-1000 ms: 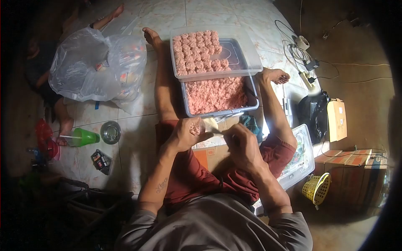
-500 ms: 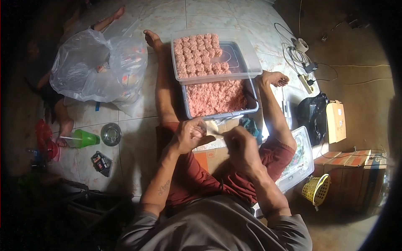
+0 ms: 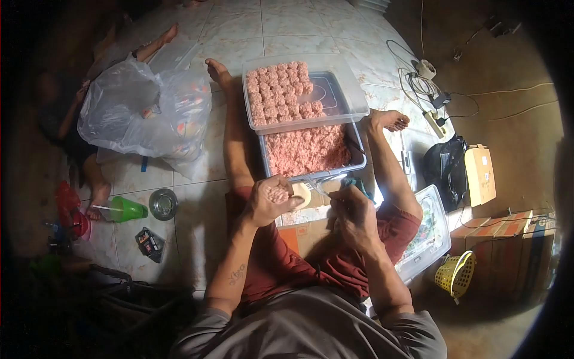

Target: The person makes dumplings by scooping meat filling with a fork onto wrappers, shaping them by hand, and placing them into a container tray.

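My left hand [image 3: 269, 202] is curled around a pink crumbly clump [image 3: 278, 193], part of which shows between the fingers. Just beside the thumb is a cream-coloured rounded thing [image 3: 302, 192], partly hidden by the hand. My right hand [image 3: 356, 215] is closed in a pinch on a thin, pale, see-through piece [image 3: 317, 186]; its kind is not clear. In front of both hands stands a grey-blue tub [image 3: 363, 157] of loose pink crumbly mix [image 3: 305, 149]. Across its far part rests a clear plastic box [image 3: 353, 113] with rows of pink clumps [image 3: 278, 90].
At left are a big clear plastic bag [image 3: 119, 113], a green cup [image 3: 130, 208] and a metal dish [image 3: 163, 204]; another person sits behind the bag. To the right lie cables [image 3: 421, 90], a black bag [image 3: 445, 164], a lidded clear box [image 3: 439, 239] and a yellow basket [image 3: 455, 275].
My right hand has drawn away from the left, to the right and slightly nearer me. The left hand has turned, and the pink clump in it now shows.
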Tool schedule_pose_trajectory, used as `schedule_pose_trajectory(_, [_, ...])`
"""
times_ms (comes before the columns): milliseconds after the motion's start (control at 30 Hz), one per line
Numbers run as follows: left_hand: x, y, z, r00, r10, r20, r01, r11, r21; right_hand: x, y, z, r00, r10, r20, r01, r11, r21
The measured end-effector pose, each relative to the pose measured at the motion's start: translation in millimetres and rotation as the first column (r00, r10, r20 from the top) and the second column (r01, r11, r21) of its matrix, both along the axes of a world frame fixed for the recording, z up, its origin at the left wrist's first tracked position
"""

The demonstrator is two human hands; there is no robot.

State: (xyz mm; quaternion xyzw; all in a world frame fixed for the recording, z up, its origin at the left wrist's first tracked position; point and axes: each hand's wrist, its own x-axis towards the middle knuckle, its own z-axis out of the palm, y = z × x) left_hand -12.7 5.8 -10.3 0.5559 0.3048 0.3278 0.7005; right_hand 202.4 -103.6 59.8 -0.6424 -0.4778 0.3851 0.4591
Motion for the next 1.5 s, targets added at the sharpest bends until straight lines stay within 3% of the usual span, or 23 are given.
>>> schedule_pose_trajectory(33, [3.3,0.4,5.8,1.0,-0.001,-0.003,0.001,1.0,0.002,1.9,1.7,-0.7,0.999,0.048,-0.004,-0.048,0.999,-0.014])
schedule_pose_trajectory(100, [10.5,6.2,15.1,0.984,0.097,-0.152,-0.009,0.868,0.497,-1.8,0.6,5.2,0.999,0.018,0.03,-0.018,1.0,-0.006])
schedule_pose_trajectory(167, [14.2,7.2,8.2,0.998,0.018,-0.067,0.01,0.916,0.401,-5.9,3.1,3.5,0.997,-0.022,0.069,0.022,1.0,0.0])
schedule_pose_trajectory(233, [21.4,0.6,0.4,0.888,0.198,-0.414,0.085,0.815,0.573,-11.1,4.8,-4.3,0.951,0.179,0.253,-0.195,0.98,0.037])
schedule_pose_trajectory(300, [24.1,1.7,3.5,0.9,0.205,-0.385,0.029,0.852,0.522,-2.6,5.6,-2.1,0.938,0.19,0.289,-0.205,0.978,0.023])
schedule_pose_trajectory(400, [14.2,-0.7,-0.3,0.995,0.067,-0.074,-0.047,0.969,0.243,2.2,2.8,1.5,0.998,-0.041,-0.047,0.041,0.999,0.004])
schedule_pose_trajectory(500, [34.7,-1.0,-15.9,0.926,0.3,-0.228,-0.137,0.832,0.537,-15.8,-0.5,-15.0,0.991,0.129,0.025,-0.128,0.991,-0.04])
schedule_pose_trajectory(567, [36.9,-1.5,-9.0,0.903,0.344,-0.257,-0.166,0.831,0.53,-20.0,0.9,-11.2,0.99,0.097,0.104,-0.093,0.995,-0.044])
schedule_pose_trajectory(633, [25.6,-0.5,-7.1,0.985,0.17,0.004,-0.16,0.919,0.36,-16.6,-1.3,-8.9,0.974,-0.129,-0.186,0.138,0.99,0.036])
schedule_pose_trajectory(700, [25.5,-1.5,-10.3,0.987,0.157,0.02,-0.156,0.942,0.299,-14.3,-1.6,-6.8,0.988,-0.126,-0.092,0.129,0.991,0.022])
schedule_pose_trajectory(767, [32.5,-1.8,-4.9,0.824,0.306,-0.477,-0.016,0.854,0.52,-13.4,1.9,-8.2,0.97,0.157,0.183,-0.135,0.983,-0.129])
schedule_pose_trajectory(833, [35.6,-1.6,-7.6,0.818,0.375,-0.437,-0.111,0.848,0.519,-8.1,2.9,-9.4,0.97,0.133,0.203,-0.126,0.991,-0.045])
schedule_pose_trajectory(900, [33.1,-2.0,-11.7,0.856,0.344,-0.385,-0.083,0.827,0.556,-6.3,-1.3,-5.6,0.98,-0.091,-0.179,0.093,0.996,0.003])
schedule_pose_trajectory(933, [32.7,0.3,-12.3,0.875,0.328,-0.355,-0.069,0.812,0.58,-8.9,-1.6,-1.8,0.975,-0.076,-0.209,0.089,0.995,0.052])
schedule_pose_trajectory(967, [31.1,1.5,-12.6,0.893,0.31,-0.327,-0.054,0.795,0.605,-11.9,-3.5,4.2,1.0,-0.001,-0.016,-0.001,0.997,-0.084])
schedule_pose_trajectory(1067, [28.2,-2.3,-11.1,0.898,0.275,-0.344,-0.057,0.847,0.528,-9.8,2.0,-14.7,0.97,0.165,0.18,-0.168,0.986,0.002])
schedule_pose_trajectory(1100, [23.2,-0.4,-13.9,0.898,0.282,-0.339,-0.065,0.845,0.53,-6.7,0.5,-8.7,0.995,0.103,0.001,-0.102,0.992,-0.073])
schedule_pose_trajectory(1167, [8.9,-0.3,-25.3,0.992,0.118,-0.043,-0.11,0.98,0.163,-1.0,0.6,0.7,0.989,-0.062,-0.134,0.049,0.994,-0.097])
schedule_pose_trajectory(1200, [12.4,-1.4,-22.2,0.985,0.142,-0.094,-0.121,0.972,0.201,-4.2,3.3,-3.6,0.981,-0.065,-0.181,0.061,0.998,-0.028])
schedule_pose_trajectory(1300, [28.5,-2.8,-10.4,0.914,0.243,-0.326,-0.059,0.872,0.486,-12.4,8.4,-4.8,0.972,0.22,0.084,-0.21,0.972,-0.108])
schedule_pose_trajectory(1367, [17.5,0.6,-8.7,0.961,0.171,-0.216,-0.07,0.91,0.408,-5.6,8.7,-14.5,0.97,0.193,0.15,-0.185,0.98,-0.066])
schedule_pose_trajectory(1433, [4.1,4.1,-7.4,0.996,0.095,0.004,-0.091,0.937,0.338,-4.1,7.6,-8.3,0.992,-0.012,-0.127,0.001,0.996,-0.086])
schedule_pose_trajectory(1500, [3.4,7.9,-8.8,0.987,0.026,-0.16,0.017,0.966,0.259,-5.7,16.1,-1.1,0.979,0.204,0.02,-0.197,0.965,-0.174])
